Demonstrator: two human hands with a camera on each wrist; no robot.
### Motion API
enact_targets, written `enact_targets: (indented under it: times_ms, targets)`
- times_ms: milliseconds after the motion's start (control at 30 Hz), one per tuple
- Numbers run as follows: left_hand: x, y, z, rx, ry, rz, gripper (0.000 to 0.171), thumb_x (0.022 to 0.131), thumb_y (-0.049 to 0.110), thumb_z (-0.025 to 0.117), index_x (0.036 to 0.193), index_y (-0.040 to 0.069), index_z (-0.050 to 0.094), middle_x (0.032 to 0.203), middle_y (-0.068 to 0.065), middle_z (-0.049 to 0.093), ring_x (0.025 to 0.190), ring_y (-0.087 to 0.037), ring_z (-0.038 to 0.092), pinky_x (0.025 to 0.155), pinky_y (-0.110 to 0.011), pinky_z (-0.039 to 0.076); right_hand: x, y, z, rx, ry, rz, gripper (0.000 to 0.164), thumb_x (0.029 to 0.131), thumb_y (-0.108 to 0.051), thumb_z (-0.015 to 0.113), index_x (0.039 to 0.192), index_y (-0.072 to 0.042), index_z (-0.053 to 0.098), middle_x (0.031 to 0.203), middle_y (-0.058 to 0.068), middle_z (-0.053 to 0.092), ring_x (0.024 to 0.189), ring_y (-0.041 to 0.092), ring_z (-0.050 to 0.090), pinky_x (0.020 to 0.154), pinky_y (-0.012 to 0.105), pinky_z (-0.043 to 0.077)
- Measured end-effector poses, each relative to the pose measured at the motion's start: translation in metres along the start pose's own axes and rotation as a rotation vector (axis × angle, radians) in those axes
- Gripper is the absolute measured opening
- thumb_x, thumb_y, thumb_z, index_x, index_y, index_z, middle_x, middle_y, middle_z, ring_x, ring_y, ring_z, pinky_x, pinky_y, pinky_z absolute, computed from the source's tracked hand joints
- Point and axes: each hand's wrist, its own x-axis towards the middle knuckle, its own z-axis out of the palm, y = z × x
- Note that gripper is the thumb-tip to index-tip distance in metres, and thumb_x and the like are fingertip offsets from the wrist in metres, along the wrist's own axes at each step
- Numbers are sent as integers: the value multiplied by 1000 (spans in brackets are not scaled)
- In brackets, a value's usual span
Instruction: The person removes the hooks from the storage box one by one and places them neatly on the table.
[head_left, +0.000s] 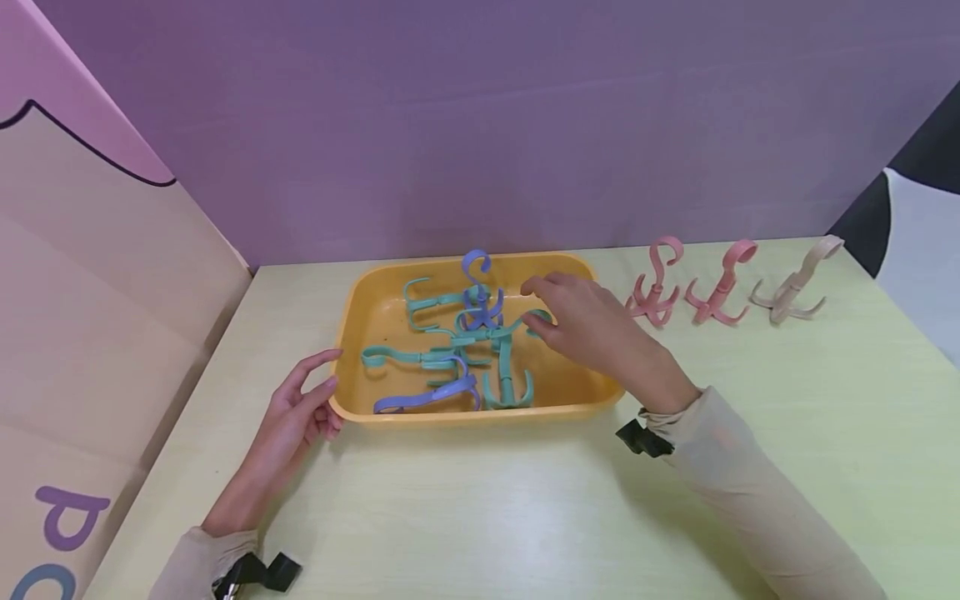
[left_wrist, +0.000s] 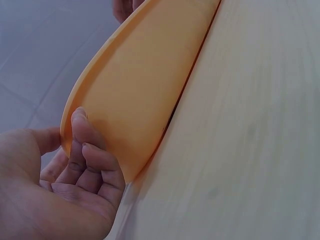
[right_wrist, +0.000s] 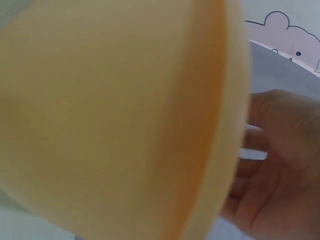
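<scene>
A yellow plastic tray (head_left: 480, 419) holds several teal and purple multi-claw hanging hooks. My left hand (head_left: 303, 404) grips the tray's left front corner; in the left wrist view, one finger meets the rim and other curled fingers (left_wrist: 102, 167) lie against the outer wall. Over the tray's right half, my right hand (head_left: 592, 325) has thumb and forefinger spread around the curved end of a teal hook (head_left: 504, 371), without visibly pinching it. In the right wrist view the tray wall (right_wrist: 115, 120) hides the fingertips. A purple hook (head_left: 477, 312) stands upright among the teal ones; another purple hook (head_left: 427, 398) lies in front.
Right of the tray, two pink hooks stand on the pale wooden table (head_left: 480, 500), one pink hook (head_left: 655, 292) nearer the tray and a second pink hook (head_left: 722, 292). A pale pink hook (head_left: 791, 287) is farther right. A purple panel (head_left: 525, 125) rises behind the table.
</scene>
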Motion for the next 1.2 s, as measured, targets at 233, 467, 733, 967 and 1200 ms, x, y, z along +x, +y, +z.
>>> enact_targets:
  times_ms: [233,467,733,967,1200]
  targets:
    - [0,-1,1,-15,-8,13,46,105,22,53,147,12,39,65,0,64,55,-11,59,52,-21,50,1,3,11,20,-52,97,35,101,-35,60,101,-1,65,67,3,57,58,19,54,54,34,46]
    - [1,-2,0,-22,-14,13,46,105,23,54,147,13,40,65,-1,64,55,-11,59,52,-21,50,2,6,17,14,-31,108,36,101,-32,60,75,-8,58,56,0,44,48,15,42,46,28,33]
    - [2,-2,0,-23,-18,18,46,105,22,53,147,12,38,65,0,64,55,-11,59,52,-20,50,5,8,20,104,-24,59,30,102,-28,58,79,-8,61,57,-1,44,49,14,42,51,29,35]
    - [2,-2,1,-28,-23,10,49,105,22,52,149,9,35,65,0,64,55,-11,59,52,-20,50,4,4,10,165,27,39,27,101,-29,60,88,-6,63,57,0,44,49,14,41,51,30,35]
    - [2,-1,1,-36,-22,15,49,105,21,52,149,8,35,65,-1,64,54,-11,59,51,-20,49,3,3,7,83,171,-25,27,98,-31,65,94,-5,68,60,-1,52,53,14,47,51,31,41]
